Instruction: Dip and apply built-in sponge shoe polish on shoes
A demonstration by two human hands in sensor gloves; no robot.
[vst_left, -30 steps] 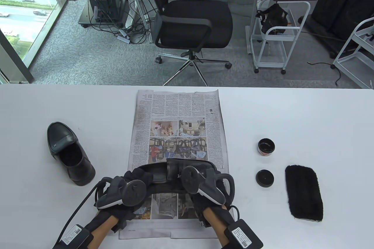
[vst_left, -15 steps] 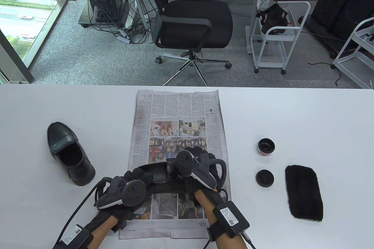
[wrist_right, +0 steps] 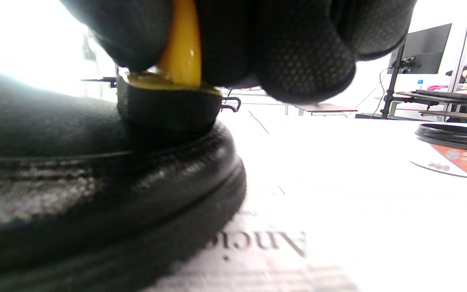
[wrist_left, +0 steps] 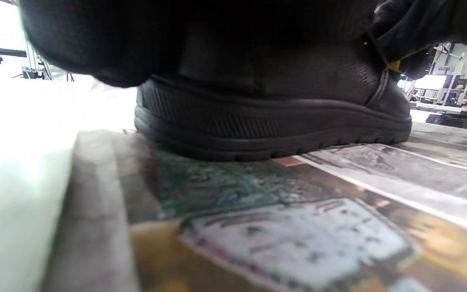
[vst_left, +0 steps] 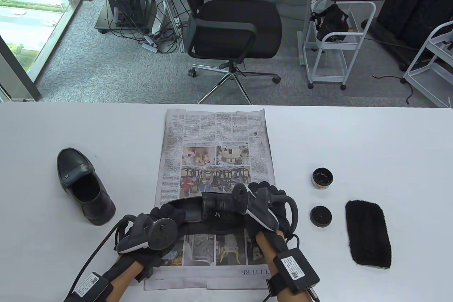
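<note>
A black loafer (vst_left: 212, 210) lies across the near part of the newspaper (vst_left: 216, 128), toe to the right. My left hand (vst_left: 166, 215) grips its heel end. My right hand (vst_left: 263, 194) is over the toe and pinches a sponge applicator. In the right wrist view the fingers (wrist_right: 298, 48) hold its yellow handle (wrist_right: 181, 52), and its black sponge (wrist_right: 168, 107) presses on the toe of the loafer (wrist_right: 95, 182). In the left wrist view the sole of the loafer (wrist_left: 278, 129) rests flat on the paper. The open polish tin (vst_left: 322, 177) stands right of the newspaper.
A second black loafer (vst_left: 83, 187) stands on the table at the left. The tin's lid (vst_left: 320, 216) lies near the polish tin, with a black cloth (vst_left: 368, 234) to its right. An office chair (vst_left: 233, 22) is beyond the table's far edge.
My right hand has slid along the loafer, first away from me, then right to the toe. The left hand and the loafer have stayed in place.
</note>
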